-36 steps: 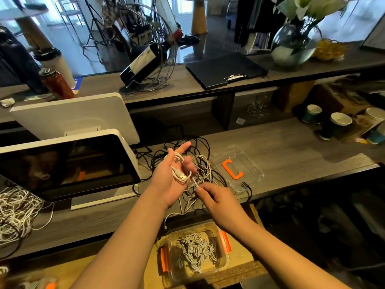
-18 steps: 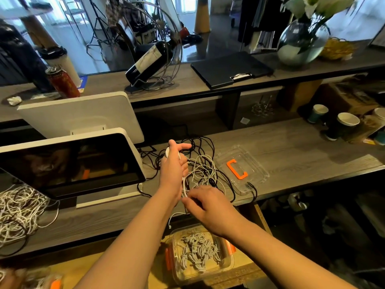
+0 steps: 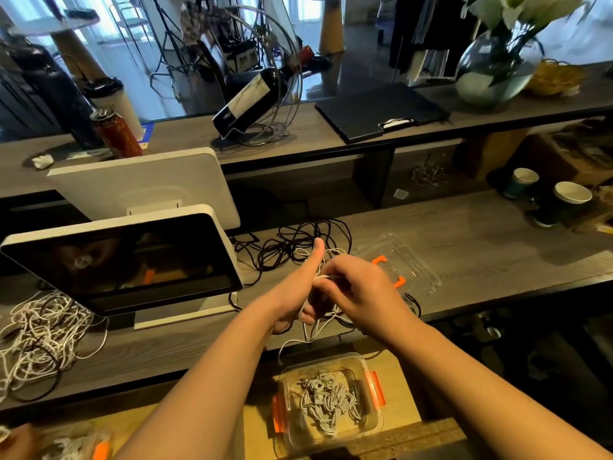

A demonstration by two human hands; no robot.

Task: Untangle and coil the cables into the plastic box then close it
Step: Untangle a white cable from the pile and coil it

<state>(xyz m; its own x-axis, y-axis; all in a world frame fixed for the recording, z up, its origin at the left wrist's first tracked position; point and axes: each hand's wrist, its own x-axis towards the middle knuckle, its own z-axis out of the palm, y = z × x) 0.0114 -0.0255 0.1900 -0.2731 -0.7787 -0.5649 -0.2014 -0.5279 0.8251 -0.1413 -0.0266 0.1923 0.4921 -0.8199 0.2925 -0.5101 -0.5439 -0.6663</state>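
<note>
Grey wood counter (image 3: 464, 240), cluttered room, possibly a café.

Wine bottle (image 3: 247, 99) in wire holder, glass vase (image 3: 494, 73), paper cups (image 3: 560, 202).

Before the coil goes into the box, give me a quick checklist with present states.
1. White cable held by both hands, left hand and right hand: ok.
2. Coil finished: not ok, a loose tail hangs below.
3. Box open to receive: ok.
4. Room left in box among coiled cables: cannot tell.
5. Lid within reach on counter: ok.
6. Free of black cables: cannot tell.
</note>
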